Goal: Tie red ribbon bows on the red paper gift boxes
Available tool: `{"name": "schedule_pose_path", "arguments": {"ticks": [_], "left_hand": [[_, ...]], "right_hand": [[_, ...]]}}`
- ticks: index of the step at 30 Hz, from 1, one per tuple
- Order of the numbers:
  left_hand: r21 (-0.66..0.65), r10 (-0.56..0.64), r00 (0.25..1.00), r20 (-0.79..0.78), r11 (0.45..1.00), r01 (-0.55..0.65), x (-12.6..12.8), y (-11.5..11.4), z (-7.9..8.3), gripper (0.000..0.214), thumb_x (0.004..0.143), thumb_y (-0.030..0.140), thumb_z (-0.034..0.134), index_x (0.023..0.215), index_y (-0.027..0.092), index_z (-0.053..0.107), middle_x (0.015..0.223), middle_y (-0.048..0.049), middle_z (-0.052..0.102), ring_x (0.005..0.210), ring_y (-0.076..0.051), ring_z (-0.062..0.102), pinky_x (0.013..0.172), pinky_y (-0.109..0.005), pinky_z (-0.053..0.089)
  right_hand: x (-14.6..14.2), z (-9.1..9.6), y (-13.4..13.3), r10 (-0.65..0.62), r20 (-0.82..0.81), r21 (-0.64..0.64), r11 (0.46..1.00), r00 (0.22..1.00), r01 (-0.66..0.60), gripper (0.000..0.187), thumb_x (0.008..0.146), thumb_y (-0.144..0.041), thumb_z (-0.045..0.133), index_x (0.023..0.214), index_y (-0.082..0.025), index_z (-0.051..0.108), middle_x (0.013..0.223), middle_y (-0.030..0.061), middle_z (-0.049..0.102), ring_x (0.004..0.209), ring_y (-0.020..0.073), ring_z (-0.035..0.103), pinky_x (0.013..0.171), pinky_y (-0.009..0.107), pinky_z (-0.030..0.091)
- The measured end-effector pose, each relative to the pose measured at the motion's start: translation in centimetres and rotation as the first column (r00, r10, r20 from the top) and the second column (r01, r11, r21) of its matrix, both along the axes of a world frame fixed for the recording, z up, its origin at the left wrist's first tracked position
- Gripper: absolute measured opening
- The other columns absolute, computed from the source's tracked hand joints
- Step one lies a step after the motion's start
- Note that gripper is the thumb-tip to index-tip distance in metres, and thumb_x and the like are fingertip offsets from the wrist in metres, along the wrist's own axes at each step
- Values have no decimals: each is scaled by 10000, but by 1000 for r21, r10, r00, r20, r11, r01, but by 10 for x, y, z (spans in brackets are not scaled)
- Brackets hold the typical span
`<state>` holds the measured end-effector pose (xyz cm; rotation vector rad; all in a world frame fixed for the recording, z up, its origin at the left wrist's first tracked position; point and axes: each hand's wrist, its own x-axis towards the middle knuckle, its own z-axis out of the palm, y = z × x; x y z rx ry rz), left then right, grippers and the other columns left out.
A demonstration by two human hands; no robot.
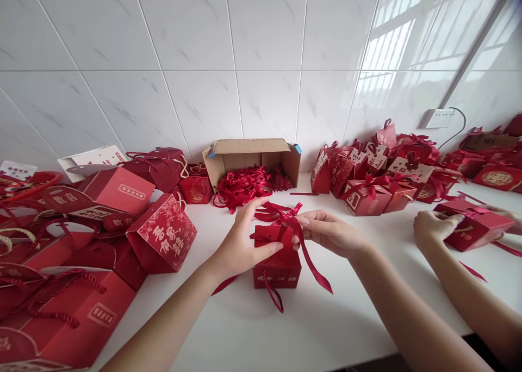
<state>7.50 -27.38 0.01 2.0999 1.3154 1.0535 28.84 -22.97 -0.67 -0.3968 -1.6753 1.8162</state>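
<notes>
A small red gift box (277,267) stands on the white table (261,328) in front of me. A red ribbon (308,252) runs through its top and trails down its right side. My left hand (242,240) grips the box's top left and pinches the ribbon. My right hand (328,231) pinches the ribbon at the top right. Both hands meet over the box's top.
An open cardboard carton (253,155) of red ribbons sits at the back against the tiled wall. Larger red boxes (101,241) pile up on the left; ribbon-tied small boxes (379,171) crowd the right. Another person's hands (438,225) hold a red box (475,225) at far right.
</notes>
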Motion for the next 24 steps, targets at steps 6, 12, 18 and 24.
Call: {"name": "schedule_pose_path", "arguments": {"ticks": [6,12,18,24], "left_hand": [[361,119,993,-21,927,-104,21,16,-5,534,748,216,644,1219,239,393,1267,-97,471,1230,-260,414,1019,-440,371],[368,238,967,87,894,-253,14,21,-14,514,753,184,599,1208,229,365,1265,-87,471,1186,-233,445,1007,-430,374],[310,220,969,114,919,-245,16,16,-14,489,759,223,599,1195,225,377,1263,-91,467,1182,-238,445,1000,-425,369],[24,55,994,96,998,-57,-5,6,-5,421,721,183,552,1126,255,460,1228,-47,497,1198,-238,426,1032,-409,304]], "right_hand": [[0,4,-5,-107,91,-8,994,990,108,246,835,-364,611,762,-140,680,734,39,657,705,133,607,737,271,458],[1,-5,-10,-353,252,101,936,901,338,270,774,-421,660,830,-159,689,675,7,631,629,114,568,651,244,445],[-25,-13,-14,-446,310,291,885,840,363,323,797,-422,610,996,-180,688,705,7,635,604,124,537,580,246,415],[-38,-24,-14,-614,169,452,743,771,493,204,818,-345,578,759,-179,681,789,24,635,719,151,537,645,267,418]]}}
